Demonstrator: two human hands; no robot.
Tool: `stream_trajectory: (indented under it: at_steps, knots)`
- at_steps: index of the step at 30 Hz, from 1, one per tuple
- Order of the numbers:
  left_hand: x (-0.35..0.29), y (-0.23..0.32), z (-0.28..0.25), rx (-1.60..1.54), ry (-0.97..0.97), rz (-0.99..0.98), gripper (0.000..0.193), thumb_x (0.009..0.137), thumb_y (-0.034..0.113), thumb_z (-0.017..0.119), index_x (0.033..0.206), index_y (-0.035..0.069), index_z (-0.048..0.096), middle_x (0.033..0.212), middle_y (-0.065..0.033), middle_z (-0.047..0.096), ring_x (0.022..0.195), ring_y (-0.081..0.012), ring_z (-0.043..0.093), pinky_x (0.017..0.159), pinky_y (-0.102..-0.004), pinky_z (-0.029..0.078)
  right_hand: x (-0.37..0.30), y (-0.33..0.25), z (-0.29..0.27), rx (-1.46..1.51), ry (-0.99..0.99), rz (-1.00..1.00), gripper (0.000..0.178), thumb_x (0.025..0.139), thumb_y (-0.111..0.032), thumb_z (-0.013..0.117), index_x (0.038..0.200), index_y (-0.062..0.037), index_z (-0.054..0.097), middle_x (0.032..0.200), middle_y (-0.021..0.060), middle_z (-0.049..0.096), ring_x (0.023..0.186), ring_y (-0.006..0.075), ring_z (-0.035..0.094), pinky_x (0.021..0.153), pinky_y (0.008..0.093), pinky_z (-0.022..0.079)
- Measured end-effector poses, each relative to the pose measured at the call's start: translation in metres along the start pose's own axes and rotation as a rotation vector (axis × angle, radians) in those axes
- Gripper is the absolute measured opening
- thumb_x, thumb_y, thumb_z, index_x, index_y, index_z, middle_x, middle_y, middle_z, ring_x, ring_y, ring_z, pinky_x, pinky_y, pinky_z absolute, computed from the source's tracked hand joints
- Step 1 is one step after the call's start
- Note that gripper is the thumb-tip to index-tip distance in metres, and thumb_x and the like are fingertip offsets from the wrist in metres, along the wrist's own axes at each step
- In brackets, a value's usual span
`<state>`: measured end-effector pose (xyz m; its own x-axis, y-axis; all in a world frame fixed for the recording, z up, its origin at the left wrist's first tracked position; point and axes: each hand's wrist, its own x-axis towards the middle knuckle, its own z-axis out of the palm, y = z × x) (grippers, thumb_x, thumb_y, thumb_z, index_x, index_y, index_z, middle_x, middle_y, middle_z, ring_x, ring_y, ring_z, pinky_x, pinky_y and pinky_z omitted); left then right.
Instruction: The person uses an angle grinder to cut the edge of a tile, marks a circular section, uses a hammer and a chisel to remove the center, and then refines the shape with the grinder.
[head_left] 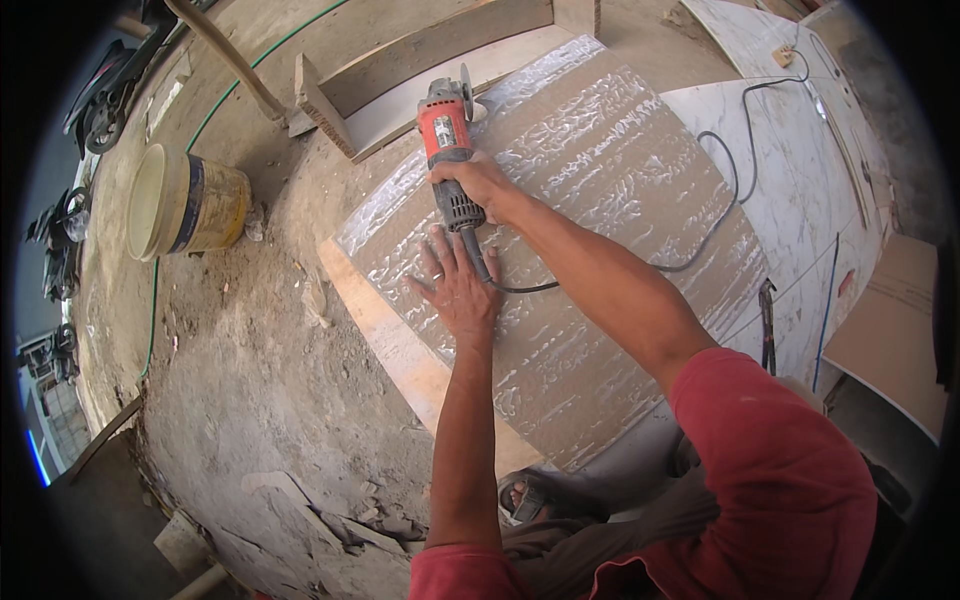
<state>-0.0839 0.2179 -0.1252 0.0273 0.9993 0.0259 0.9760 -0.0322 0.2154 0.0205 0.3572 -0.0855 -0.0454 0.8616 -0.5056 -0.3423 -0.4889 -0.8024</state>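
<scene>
My right hand grips the dark body of a red angle grinder, whose disc points away from me near the far left edge of a board. That board is a large brown panel with white smeared ridges across its upper face. Flat on the panel, with fingers spread, lies my left hand, just below the grinder's rear end. The grinder's black cord runs right, passing under my right forearm. Whether the disc is turning I cannot tell.
A wooden frame stands beyond the panel. A yellowish bucket lies tipped at the left, near a green hose. Pale marbled slabs and a brown sheet are at the right. A pair of pliers rests by the panel's right edge.
</scene>
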Motion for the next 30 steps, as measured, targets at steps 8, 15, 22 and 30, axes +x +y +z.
stream_trajectory:
  at_steps: [8, 15, 22, 30]
  knots:
    - [0.0, 0.002, 0.0, -0.01, -0.012, -0.012, 0.062, 0.099, 0.051, 0.039, 0.146, 0.011, 0.048, 0.164, -0.0098, 0.026, 0.15, -0.0346, 0.024, 0.113, -0.0727, 0.004, 0.002, -0.001, 0.001, 0.028, 0.019, 0.005, 0.017, 0.072, -0.009, 0.076, 0.083, 0.0001, 0.067, 0.07, 0.0076, 0.064, 0.052, 0.0164, 0.06, 0.046, 0.0321, 0.048]
    - [0.001, 0.003, -0.006, 0.009, -0.081, -0.023, 0.063, 0.1, 0.05, 0.038, 0.152, 0.015, 0.04, 0.163, -0.012, 0.025, 0.15, -0.0362, 0.021, 0.115, -0.0705, 0.003, 0.0, -0.004, 0.001, 0.036, -0.006, 0.028, 0.017, 0.072, -0.01, 0.076, 0.083, 0.0006, 0.067, 0.068, 0.008, 0.064, 0.051, 0.0167, 0.06, 0.047, 0.032, 0.048]
    - [0.001, 0.005, -0.007, 0.022, -0.079, -0.022, 0.063, 0.1, 0.052, 0.037, 0.152, 0.015, 0.039, 0.164, -0.0104, 0.024, 0.151, -0.0346, 0.019, 0.115, -0.0702, 0.003, 0.002, -0.002, -0.002, 0.003, -0.012, 0.007, 0.02, 0.072, -0.01, 0.076, 0.085, 0.0019, 0.067, 0.07, 0.0087, 0.065, 0.052, 0.0172, 0.061, 0.047, 0.0322, 0.048]
    - [0.002, 0.001, -0.001, 0.004, 0.005, -0.012, 0.061, 0.098, 0.05, 0.041, 0.145, 0.012, 0.049, 0.162, -0.0102, 0.029, 0.149, -0.0351, 0.026, 0.112, -0.0743, 0.007, 0.001, -0.003, -0.004, -0.028, -0.01, 0.024, 0.021, 0.072, -0.012, 0.076, 0.086, 0.0009, 0.067, 0.071, 0.008, 0.065, 0.052, 0.0164, 0.06, 0.047, 0.0318, 0.048]
